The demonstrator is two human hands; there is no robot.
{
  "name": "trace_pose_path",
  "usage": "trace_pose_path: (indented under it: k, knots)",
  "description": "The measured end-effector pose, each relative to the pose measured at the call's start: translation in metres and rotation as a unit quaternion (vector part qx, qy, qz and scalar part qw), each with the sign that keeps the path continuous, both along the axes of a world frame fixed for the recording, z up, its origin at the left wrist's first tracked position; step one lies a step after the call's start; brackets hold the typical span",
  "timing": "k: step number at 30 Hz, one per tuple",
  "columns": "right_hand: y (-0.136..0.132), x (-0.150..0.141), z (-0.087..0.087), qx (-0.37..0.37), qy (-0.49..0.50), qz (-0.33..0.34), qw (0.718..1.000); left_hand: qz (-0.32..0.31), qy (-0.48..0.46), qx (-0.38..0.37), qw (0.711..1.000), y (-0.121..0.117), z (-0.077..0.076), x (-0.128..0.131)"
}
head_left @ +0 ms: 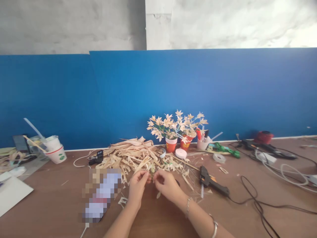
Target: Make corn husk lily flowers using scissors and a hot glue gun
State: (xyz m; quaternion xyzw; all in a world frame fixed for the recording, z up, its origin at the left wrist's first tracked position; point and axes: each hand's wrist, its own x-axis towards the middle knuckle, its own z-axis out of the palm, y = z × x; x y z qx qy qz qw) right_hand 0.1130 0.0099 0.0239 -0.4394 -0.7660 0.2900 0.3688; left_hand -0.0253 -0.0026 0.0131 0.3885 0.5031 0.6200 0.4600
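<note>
My left hand [137, 186] and my right hand [166, 184] meet over the brown table [49, 205], fingertips pinched together on a small pale husk piece with a green stem [151, 172]. Both hands are closed in a pinch. Just beyond them lies a heap of dried straw-coloured husk strips [131, 157]. Behind the heap stand two red paper cups [171, 144] filled with finished cream husk flowers [176, 124]. A black glue gun [210, 181] lies to the right of my right hand, with its cord trailing right.
A blue panel [198, 92] backs the table. A white cup with sticks [56, 150] stands at the left, with white sheets [12, 191] near it. Tape rolls [219, 158], green wrapped stems [226, 150], cables [284, 172] and a red object [264, 136] fill the right.
</note>
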Motion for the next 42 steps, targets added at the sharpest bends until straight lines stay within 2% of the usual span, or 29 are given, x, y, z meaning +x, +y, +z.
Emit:
trace_pose_path:
  k: [3, 7, 13, 22, 28, 35, 42]
  knots:
    - [0.002, -0.003, 0.001, -0.057, 0.142, -0.067, 0.986, -0.012, 0.01, 0.002, 1.0, -0.001, -0.001, 0.001]
    - [-0.002, -0.007, 0.004, -0.054, 0.198, -0.098, 0.974, -0.043, 0.041, 0.006, 0.998, -0.001, -0.002, 0.004]
    - [-0.004, -0.006, 0.003, 0.008, 0.154, -0.108, 0.982, -0.061, 0.068, 0.004, 0.996, -0.002, -0.002, 0.005]
    - [-0.005, -0.003, 0.006, 0.039, 0.082, -0.113, 0.989, -0.062, 0.106, 0.026, 0.992, 0.0, -0.008, 0.004]
    - [-0.005, -0.001, 0.006, 0.045, 0.066, -0.104, 0.991, -0.054, 0.14, 0.04, 0.988, -0.001, -0.01, 0.003]
    - [-0.002, -0.001, 0.001, 0.048, 0.063, -0.108, 0.991, -0.035, 0.231, 0.058, 0.97, 0.0, -0.013, 0.0]
    - [-0.001, 0.001, 0.002, 0.081, 0.067, -0.099, 0.989, -0.044, 0.239, 0.06, 0.968, 0.001, -0.015, 0.0]
